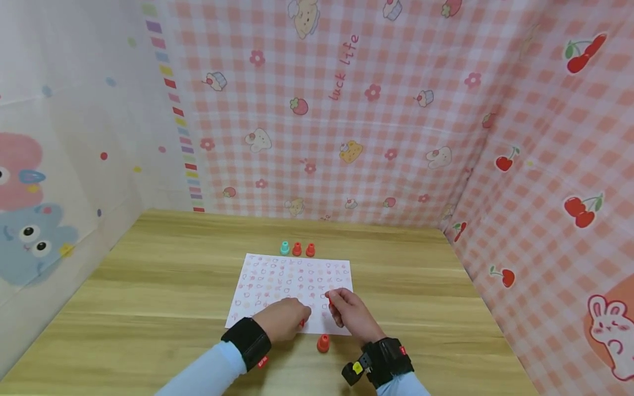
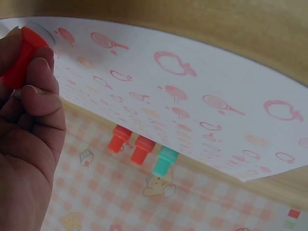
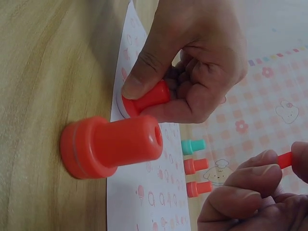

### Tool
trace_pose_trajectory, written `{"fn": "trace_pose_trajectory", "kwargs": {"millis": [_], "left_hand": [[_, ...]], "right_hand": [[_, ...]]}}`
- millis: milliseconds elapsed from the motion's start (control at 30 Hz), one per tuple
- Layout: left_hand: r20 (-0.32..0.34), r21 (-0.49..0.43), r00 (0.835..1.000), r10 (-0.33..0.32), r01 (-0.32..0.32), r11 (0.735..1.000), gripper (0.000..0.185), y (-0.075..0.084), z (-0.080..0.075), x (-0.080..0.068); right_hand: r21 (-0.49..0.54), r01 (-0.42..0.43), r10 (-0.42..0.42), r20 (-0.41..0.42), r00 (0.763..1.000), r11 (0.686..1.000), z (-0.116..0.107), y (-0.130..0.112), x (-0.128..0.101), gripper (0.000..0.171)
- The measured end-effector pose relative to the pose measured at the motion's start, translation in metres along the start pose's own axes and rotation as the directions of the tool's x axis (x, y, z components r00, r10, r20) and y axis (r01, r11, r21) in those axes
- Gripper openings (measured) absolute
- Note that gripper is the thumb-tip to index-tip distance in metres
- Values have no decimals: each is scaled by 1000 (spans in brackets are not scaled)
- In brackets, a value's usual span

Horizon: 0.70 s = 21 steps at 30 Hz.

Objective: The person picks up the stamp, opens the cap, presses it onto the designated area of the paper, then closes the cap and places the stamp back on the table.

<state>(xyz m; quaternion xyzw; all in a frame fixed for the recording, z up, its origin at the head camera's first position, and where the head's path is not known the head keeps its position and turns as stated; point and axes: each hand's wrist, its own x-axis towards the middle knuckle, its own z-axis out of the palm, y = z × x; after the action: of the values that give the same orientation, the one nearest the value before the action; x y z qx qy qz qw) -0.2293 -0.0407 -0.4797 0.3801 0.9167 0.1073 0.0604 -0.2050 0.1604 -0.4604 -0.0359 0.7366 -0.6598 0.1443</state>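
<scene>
My left hand [image 1: 283,319] pinches a red stamp [image 3: 153,97] between thumb and fingers. The stamp's pale base faces the near edge of a white paper sheet [image 1: 317,325], which is covered with rows of small pink, red and orange prints; whether base and paper touch, I cannot tell. To the right, above the sheet's near right corner, my right hand [image 1: 355,314] holds a small red piece [image 3: 285,160], mostly hidden by the fingers. Between the two wrists a capped red stamp [image 1: 323,344] stands upright on the table, just off the paper's near edge.
Behind the sheet stand a turquoise stamp [image 1: 284,248] and two red stamps [image 1: 297,249] in a row. The wooden table [image 1: 411,297] is bounded by a checked cloth [image 1: 327,181] at the back and right, and a white printed cloth [image 1: 99,192] at the left.
</scene>
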Motion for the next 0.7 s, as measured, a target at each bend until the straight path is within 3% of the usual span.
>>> {"fn": "trace_pose_trajectory", "kwargs": {"millis": [333, 700], "left_hand": [[24, -58, 999, -31, 32, 998, 10, 1, -5, 0], [25, -13, 999, -21, 21, 1000, 11, 5, -6, 0]], "right_hand": [[6, -18, 18, 8, 1000, 1000, -1, -3, -2, 36], [20, -18, 17, 11, 1000, 1000, -2, 1, 0, 34]]}}
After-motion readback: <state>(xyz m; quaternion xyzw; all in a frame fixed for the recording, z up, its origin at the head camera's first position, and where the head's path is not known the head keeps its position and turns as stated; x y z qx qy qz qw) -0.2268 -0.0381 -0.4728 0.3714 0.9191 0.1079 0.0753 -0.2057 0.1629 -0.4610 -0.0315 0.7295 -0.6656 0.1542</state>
